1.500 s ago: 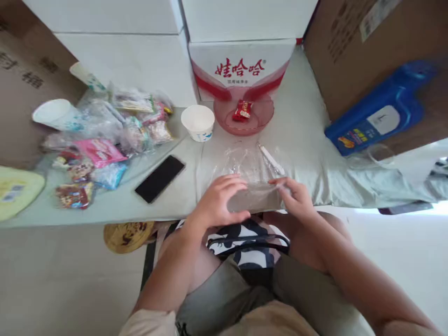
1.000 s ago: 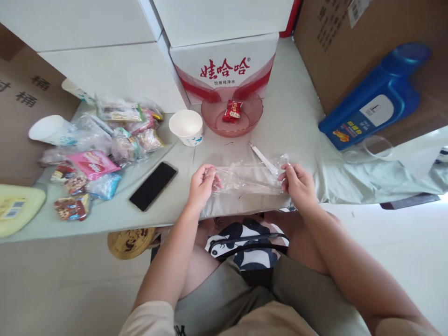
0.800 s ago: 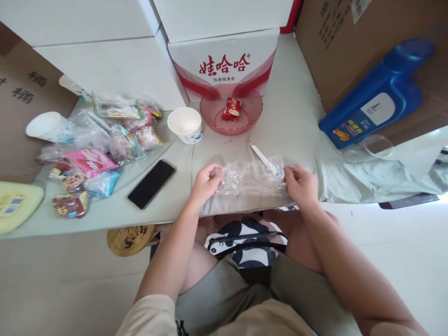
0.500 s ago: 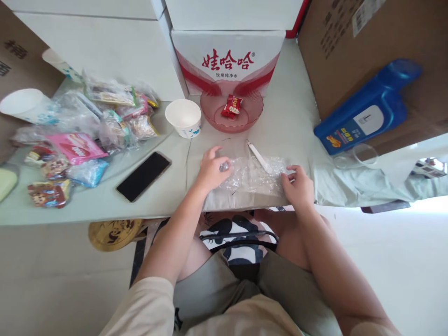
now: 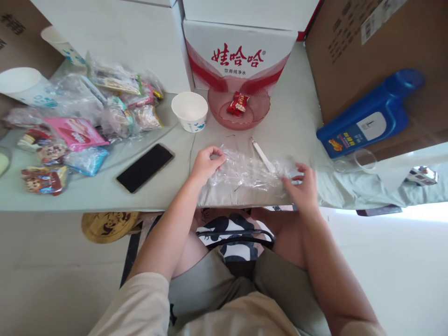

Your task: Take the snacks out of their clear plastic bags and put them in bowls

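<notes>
A clear plastic bag (image 5: 250,171) lies flat on the grey cloth at the table's near edge. My left hand (image 5: 205,164) pinches the bag's left end between curled fingers. My right hand (image 5: 304,188) rests on the bag's right end with fingers spread, pressing it down. A thin white strip (image 5: 262,155) lies on the bag's far side. Beyond it stands a pink glass bowl (image 5: 256,114) with a red wrapped candy (image 5: 237,103) inside.
A white paper cup (image 5: 190,111) stands left of the bowl, a black phone (image 5: 145,161) lies further left. Several snack packets (image 5: 87,121) are piled at the far left. A blue jug (image 5: 369,120) lies at the right against a cardboard box (image 5: 350,51). White cartons (image 5: 238,51) line the back.
Both hands lifted the bag by its ends, then laid it back on the cloth. My right hand has opened flat on the bag's right end; the left still pinches the left end.
</notes>
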Action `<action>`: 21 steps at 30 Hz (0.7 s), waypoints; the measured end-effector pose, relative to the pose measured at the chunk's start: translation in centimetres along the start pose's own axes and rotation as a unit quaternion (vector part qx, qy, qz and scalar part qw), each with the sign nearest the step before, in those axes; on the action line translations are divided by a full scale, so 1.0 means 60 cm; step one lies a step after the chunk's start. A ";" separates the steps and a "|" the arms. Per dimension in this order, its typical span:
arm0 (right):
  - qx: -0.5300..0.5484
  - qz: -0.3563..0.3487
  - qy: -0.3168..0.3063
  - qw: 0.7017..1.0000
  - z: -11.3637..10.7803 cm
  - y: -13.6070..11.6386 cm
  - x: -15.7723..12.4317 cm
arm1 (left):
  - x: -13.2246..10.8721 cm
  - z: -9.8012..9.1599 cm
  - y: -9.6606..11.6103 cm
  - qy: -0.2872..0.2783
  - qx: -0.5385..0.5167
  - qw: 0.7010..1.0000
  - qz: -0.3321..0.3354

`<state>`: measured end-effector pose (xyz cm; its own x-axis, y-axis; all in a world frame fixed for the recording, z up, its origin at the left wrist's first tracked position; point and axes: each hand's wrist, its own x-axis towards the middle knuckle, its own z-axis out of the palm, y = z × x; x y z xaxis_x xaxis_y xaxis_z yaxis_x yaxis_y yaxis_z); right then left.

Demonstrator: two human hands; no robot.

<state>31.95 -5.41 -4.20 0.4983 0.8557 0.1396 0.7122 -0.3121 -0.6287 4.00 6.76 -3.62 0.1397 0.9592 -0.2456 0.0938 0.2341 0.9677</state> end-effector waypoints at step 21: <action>0.361 -0.049 -0.478 0.799 0.078 -0.174 0.019 | 0.002 -0.051 0.028 -0.061 -0.137 0.989 0.000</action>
<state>22.73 0.75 -1.08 -0.3937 0.8933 -0.2169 0.0816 -0.2010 -0.9762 1.16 7.77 -1.84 0.2590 0.9369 -0.2350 -0.1742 0.2846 0.9427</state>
